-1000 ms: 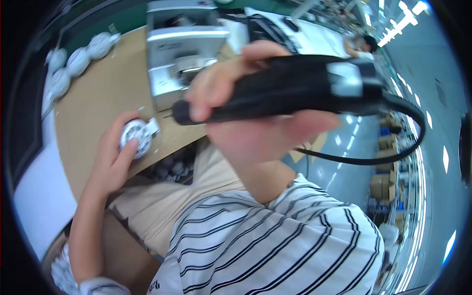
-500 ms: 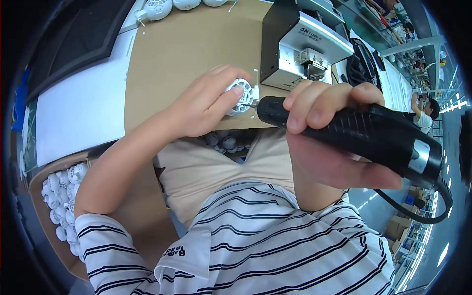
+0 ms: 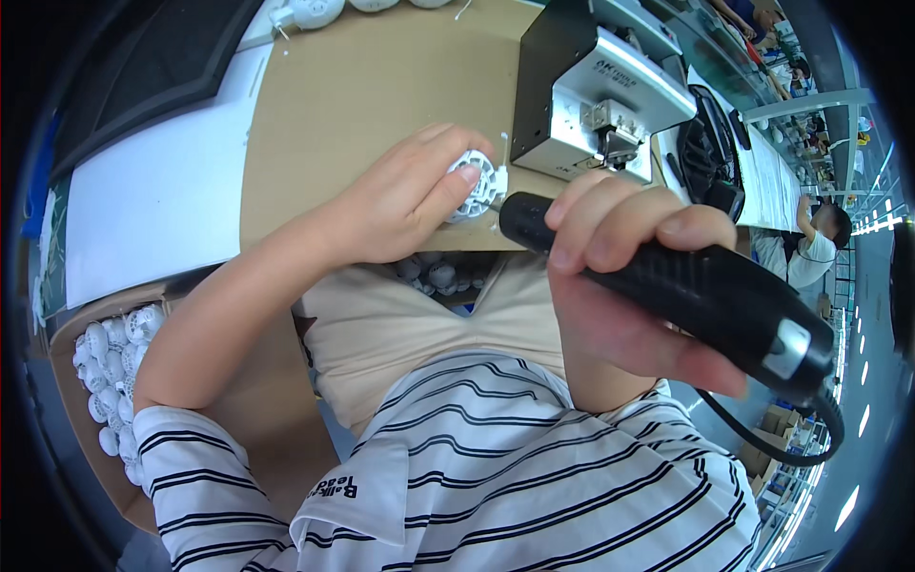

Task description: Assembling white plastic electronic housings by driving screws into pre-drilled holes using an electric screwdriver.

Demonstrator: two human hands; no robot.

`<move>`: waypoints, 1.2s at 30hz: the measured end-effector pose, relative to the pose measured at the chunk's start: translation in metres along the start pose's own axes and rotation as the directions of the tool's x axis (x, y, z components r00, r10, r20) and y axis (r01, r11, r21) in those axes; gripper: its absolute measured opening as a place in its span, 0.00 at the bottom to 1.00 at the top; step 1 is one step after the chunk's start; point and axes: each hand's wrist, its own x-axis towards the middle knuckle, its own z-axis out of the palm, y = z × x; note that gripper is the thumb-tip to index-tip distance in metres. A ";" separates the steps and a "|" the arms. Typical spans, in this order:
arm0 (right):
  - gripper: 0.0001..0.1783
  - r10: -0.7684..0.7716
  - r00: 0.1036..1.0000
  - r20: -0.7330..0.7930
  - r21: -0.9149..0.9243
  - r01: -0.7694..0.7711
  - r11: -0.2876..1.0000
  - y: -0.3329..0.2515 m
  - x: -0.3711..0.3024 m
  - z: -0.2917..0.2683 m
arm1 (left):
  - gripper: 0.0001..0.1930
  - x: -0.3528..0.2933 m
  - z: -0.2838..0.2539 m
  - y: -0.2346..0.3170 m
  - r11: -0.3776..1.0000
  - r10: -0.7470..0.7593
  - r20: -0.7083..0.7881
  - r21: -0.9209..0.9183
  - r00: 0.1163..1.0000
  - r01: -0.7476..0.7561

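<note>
My left hand is closed around a round white slotted plastic part, its thumb pressed on the openwork face. The part rests by the near edge of the brown board, and a small white stub sticks out of its right side. In my right hand is a black corded handheld power tool, the fingers wrapped over its body. Its nose points left, and the thin metal tip reaches the lower right rim of the part. I cannot make out whether the tip touches it.
Behind the tool stands a black and silver bench machine. A cardboard box at the left holds many white parts. More white round parts lie at the far edge of the brown board. A co-worker sits far right.
The tool's rear end has swung down and to the left with my right hand, tilting the tool more steeply. My left hand keeps its hold on the white part; the view has shifted slightly.
</note>
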 end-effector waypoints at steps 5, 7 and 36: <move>0.50 0.107 0.989 -0.104 0.191 -0.086 0.978 -0.008 0.008 0.001 | 0.14 -0.005 -0.001 -0.001 1.000 -0.019 0.009 0.000 1.000 0.019; 0.48 0.073 0.989 -0.126 0.249 -0.040 0.968 -0.029 0.011 -0.013 | 0.12 -0.011 0.003 0.001 0.999 -0.032 -0.050 -0.007 0.998 0.032; 0.39 0.594 0.587 -0.550 0.764 0.066 0.642 -0.002 -0.092 -0.150 | 0.25 0.147 -0.248 -0.123 0.089 -0.374 -0.285 0.936 0.883 0.339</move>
